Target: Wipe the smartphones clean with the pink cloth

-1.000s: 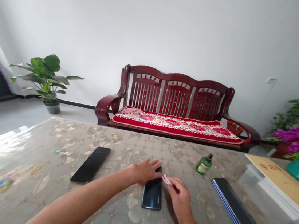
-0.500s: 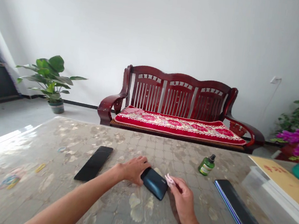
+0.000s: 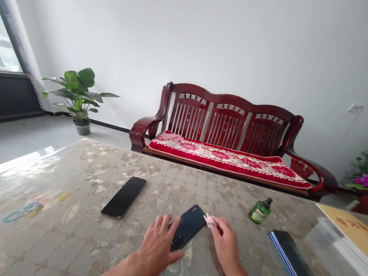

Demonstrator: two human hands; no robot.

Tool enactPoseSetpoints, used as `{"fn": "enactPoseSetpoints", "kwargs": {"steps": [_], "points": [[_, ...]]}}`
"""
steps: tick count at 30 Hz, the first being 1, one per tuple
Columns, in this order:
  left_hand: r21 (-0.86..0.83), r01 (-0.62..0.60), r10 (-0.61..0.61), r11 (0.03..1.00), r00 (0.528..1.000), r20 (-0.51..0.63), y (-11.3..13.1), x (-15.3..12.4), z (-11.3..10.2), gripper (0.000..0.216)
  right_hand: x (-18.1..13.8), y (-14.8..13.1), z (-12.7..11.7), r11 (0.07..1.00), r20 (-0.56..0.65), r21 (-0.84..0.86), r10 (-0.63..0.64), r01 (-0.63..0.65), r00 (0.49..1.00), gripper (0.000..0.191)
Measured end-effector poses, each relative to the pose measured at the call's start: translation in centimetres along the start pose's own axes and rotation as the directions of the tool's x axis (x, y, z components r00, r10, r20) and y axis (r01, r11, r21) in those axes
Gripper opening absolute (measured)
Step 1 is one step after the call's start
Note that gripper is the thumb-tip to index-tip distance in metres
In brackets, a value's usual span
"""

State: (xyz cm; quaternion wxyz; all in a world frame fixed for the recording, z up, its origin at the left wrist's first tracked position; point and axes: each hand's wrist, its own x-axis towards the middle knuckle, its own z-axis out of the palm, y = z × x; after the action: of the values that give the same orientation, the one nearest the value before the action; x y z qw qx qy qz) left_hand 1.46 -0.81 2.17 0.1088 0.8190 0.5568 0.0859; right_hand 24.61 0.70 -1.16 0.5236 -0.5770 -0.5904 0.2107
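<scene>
A dark blue smartphone lies back up at a slant on the table, its camera block toward me. My left hand grips its near left part, fingers along the left edge and thumb by the near end. At its far right corner, my right hand pinches a small folded pinkish-white wipe against or close beside the edge; I cannot tell which. Left of my hands is a black smartphone, screen up. A green bottle with a black top stands beyond my right hand.
Stacked phones lie on the right, beside a clear plastic box under a tan folder. Coloured hair ties lie at the left on the patterned table. Behind stands a red wooden bench.
My left hand has moved from the phone's far left end to its near side. The phone has turned, its camera end now toward me. The view has shifted slightly left.
</scene>
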Motion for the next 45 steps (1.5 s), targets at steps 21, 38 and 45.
{"fn": "enactPoseSetpoints", "kwargs": {"steps": [21, 38, 45], "points": [[-0.140, -0.292, 0.284, 0.946, 0.956, -0.070, -0.1, -0.9, 3.0, 0.053, 3.7, -0.7, 3.4, 0.913, 0.221, -0.314, -0.195, 0.259, 0.956, 0.025], [-0.077, -0.406, 0.397, 0.911, 0.911, -0.111, -0.6, -0.6, 4.5, 0.049, -0.8, -3.3, 0.8, 0.787, 0.531, -0.347, -0.283, 0.510, 0.798, 0.032], [-0.029, -0.430, 0.425, 0.902, 0.899, -0.106, -0.6, -0.7, 3.7, 0.049, 4.1, -2.5, 3.8, 0.731, 0.435, -0.495, -0.260, 0.470, 0.862, 0.031]]}}
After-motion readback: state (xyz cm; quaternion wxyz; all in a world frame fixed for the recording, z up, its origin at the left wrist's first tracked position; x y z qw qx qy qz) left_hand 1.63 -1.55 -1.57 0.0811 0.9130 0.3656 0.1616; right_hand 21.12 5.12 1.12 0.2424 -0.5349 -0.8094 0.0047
